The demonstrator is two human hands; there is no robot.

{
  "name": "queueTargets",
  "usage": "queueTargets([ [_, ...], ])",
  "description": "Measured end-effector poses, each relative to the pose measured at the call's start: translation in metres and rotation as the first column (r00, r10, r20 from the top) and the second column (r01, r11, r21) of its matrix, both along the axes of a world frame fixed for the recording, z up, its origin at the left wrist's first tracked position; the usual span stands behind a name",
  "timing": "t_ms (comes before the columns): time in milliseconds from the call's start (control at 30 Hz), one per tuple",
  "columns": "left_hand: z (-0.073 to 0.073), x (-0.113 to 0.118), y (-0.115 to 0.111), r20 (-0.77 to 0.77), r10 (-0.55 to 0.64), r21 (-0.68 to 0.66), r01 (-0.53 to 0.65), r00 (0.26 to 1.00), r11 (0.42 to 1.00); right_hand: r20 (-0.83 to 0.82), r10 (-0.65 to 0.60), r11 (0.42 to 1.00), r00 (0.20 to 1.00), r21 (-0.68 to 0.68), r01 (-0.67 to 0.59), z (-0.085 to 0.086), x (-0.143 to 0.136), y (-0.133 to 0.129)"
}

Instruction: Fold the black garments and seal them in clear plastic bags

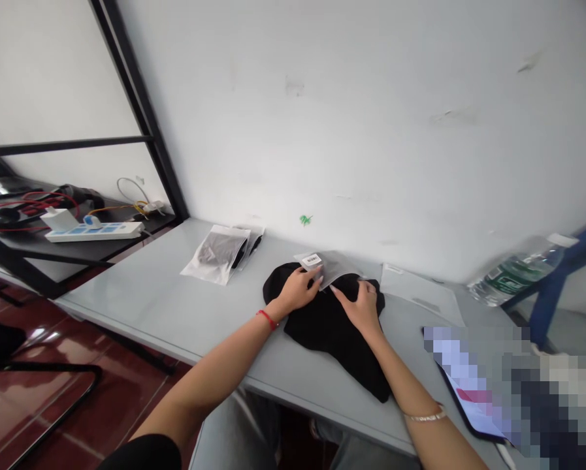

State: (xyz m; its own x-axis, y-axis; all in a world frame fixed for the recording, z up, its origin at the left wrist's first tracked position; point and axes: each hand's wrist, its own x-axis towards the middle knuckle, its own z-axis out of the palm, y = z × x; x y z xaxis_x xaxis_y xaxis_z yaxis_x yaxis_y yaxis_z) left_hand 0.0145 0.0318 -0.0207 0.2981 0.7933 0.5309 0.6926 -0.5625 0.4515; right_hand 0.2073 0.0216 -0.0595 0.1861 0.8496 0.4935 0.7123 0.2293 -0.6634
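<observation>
**Black cloth under both hands at the bag's mouth**

Black fabric (332,326) lay bunched on the grey table (175,307), and both hands rested on its far end. The left hand (297,290) had its fingers curled around the near edge of a clear plastic bag (329,266), pinching it where a white barcode label (311,260) showed. The right hand (362,303) pressed on the cloth just at 4 o'clock of the bag, forefinger stretched toward the bag's opening. The cloth ran from the grip toward 5 o'clock. At 10 o'clock lay filled bags (219,251); at 2 o'clock, flat empty bags (420,294) and a water bottle (513,274).
</observation>
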Motion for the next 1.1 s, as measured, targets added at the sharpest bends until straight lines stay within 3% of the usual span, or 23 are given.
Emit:
queueTargets([
  [167, 0.004, 0.008, -0.009, -0.119, -0.021, 0.084, 0.031, 0.993, 0.996, 0.166, -0.089, 0.996, 0.982, 0.039, 0.084, 0.002, 0.012, 0.001],
  [367, 0.017, -0.013, 0.001, 0.004, 0.208, 0.119, -0.207, 0.978, 0.971, 0.225, -0.089, 0.995, 0.970, 0.052, 0.080, 0.009, 0.010, -0.003],
  [500, 0.013, -0.025, 0.009, -0.180, 0.202, -0.005, -0.206, 0.963, 0.978, 0.308, -0.096, 0.992, 0.947, 0.104, 0.067, 0.008, 0.007, -0.003],
  [633, 0.001, -0.021, 0.011, -0.295, 0.180, -0.119, -0.223, 0.938, 0.968, 0.363, -0.066, 0.994, 0.929, 0.108, 0.028, 0.004, 0.010, -0.002],
  [867, -0.004, -0.025, 0.023, -0.316, 0.286, -0.028, -0.310, 0.905, 0.950, 0.359, 0.009, 0.979, 0.933, 0.187, -0.082, 0.006, 0.013, 0.001],
  [1100, 0.002, -0.049, 0.034, -0.242, 0.435, 0.188, -0.398, 0.868, 0.898, 0.402, -0.005, 0.892, 0.916, 0.416, -0.178, 0.019, 0.018, -0.003],
])
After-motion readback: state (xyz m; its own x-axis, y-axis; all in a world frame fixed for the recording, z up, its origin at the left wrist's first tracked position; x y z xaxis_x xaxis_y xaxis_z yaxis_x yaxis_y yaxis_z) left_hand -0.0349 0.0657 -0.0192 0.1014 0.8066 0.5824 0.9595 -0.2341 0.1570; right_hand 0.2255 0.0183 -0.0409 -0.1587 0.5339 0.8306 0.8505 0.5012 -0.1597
